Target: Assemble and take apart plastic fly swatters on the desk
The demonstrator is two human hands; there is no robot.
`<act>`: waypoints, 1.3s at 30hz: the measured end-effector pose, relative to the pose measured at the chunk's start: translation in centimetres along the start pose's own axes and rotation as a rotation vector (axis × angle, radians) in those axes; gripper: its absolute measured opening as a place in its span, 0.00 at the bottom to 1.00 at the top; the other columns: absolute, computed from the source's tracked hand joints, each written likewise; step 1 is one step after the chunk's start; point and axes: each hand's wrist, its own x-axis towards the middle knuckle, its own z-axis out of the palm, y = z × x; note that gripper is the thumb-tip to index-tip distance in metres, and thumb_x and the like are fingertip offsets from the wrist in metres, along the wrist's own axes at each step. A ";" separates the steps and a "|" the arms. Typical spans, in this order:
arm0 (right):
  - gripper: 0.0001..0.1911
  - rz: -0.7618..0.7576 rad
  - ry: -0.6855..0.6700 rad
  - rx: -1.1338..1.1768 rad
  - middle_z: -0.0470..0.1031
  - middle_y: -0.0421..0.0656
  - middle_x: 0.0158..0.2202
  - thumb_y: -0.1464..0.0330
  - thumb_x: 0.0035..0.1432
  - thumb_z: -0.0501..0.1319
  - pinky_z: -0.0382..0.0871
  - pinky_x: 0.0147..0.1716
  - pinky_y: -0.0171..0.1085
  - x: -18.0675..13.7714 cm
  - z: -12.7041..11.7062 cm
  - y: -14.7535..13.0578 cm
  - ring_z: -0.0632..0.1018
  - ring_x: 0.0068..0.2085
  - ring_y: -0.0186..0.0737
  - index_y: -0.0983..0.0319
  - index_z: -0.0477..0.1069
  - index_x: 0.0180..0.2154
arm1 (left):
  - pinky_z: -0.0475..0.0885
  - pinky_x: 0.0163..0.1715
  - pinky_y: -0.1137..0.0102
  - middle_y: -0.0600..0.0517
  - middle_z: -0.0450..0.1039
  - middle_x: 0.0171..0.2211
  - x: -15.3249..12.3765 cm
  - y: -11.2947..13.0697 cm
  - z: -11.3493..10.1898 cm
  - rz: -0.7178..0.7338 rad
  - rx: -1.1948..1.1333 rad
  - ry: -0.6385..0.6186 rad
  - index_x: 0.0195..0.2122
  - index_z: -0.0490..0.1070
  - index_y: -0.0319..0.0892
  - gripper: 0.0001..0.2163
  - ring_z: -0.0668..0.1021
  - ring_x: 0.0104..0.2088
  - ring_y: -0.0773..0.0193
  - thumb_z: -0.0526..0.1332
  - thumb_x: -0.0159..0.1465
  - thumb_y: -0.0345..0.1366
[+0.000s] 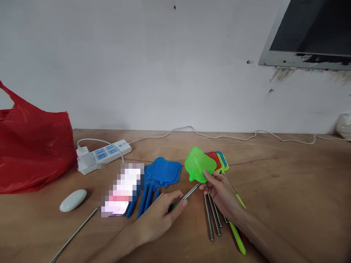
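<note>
My left hand (pixel 161 215) is closed around a metal rod (pixel 190 191) with a bit of green handle showing at its lower end. Between thumb and fingers, my right hand (pixel 219 190) pinches a bright green fly swatter head (pixel 197 163), tilted above the table. The rod's tip reaches the right fingers; whether it is joined to the head I cannot tell. Behind the right hand lie a red swatter head (pixel 215 157) and yellow-green and blue ones. Several metal rods (pixel 208 219) and a yellow-green handle (pixel 237 237) lie below it. Blue swatter heads (pixel 164 171) and blue handles (pixel 142 201) lie beyond my left hand.
A lit phone (pixel 123 197), partly pixelated, lies left of the blue handles. Farther left are a white mouse-shaped object (pixel 73 200), a power strip (pixel 109 155) with a plugged-in adapter, and a red plastic bag (pixel 35 149). A white cable (pixel 219 137) runs along the wall.
</note>
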 end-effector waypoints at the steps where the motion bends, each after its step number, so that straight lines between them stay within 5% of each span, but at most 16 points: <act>1: 0.17 -0.007 -0.009 0.001 0.75 0.37 0.23 0.62 0.41 0.78 0.68 0.17 0.26 0.0 0.0 0.1 0.76 0.21 0.30 0.63 0.76 0.28 | 0.59 0.29 0.70 0.58 0.59 0.26 0.1 -0.2 0.0 0.010 0.012 0.003 0.28 0.58 0.44 0.18 0.66 0.29 0.65 0.46 0.72 0.47; 9: 0.19 -0.220 0.228 0.036 0.77 0.36 0.25 0.60 0.38 0.79 0.71 0.21 0.28 0.9 -1.4 -0.3 0.75 0.24 0.32 0.61 0.76 0.29 | 0.60 0.34 0.67 0.57 0.60 0.26 0.0 -0.3 -0.1 -0.064 0.067 0.065 0.29 0.60 0.44 0.18 0.68 0.31 0.63 0.44 0.73 0.46; 25: 0.23 -0.109 0.189 0.035 0.77 0.37 0.22 0.59 0.31 0.80 0.72 0.21 0.30 1.0 -1.0 -0.7 0.75 0.21 0.32 0.61 0.72 0.24 | 0.60 0.29 0.68 0.57 0.62 0.24 0.2 -0.6 0.4 -0.055 0.080 0.103 0.28 0.60 0.45 0.19 0.67 0.26 0.63 0.44 0.73 0.48; 39: 0.21 -0.071 0.159 0.009 0.78 0.41 0.22 0.59 0.33 0.79 0.73 0.20 0.33 0.9 -1.1 -0.6 0.76 0.20 0.35 0.62 0.74 0.25 | 0.61 0.35 0.65 0.50 0.73 0.31 -0.2 -0.5 0.2 -0.140 0.276 0.136 0.32 0.66 0.45 0.16 0.74 0.36 0.54 0.46 0.72 0.45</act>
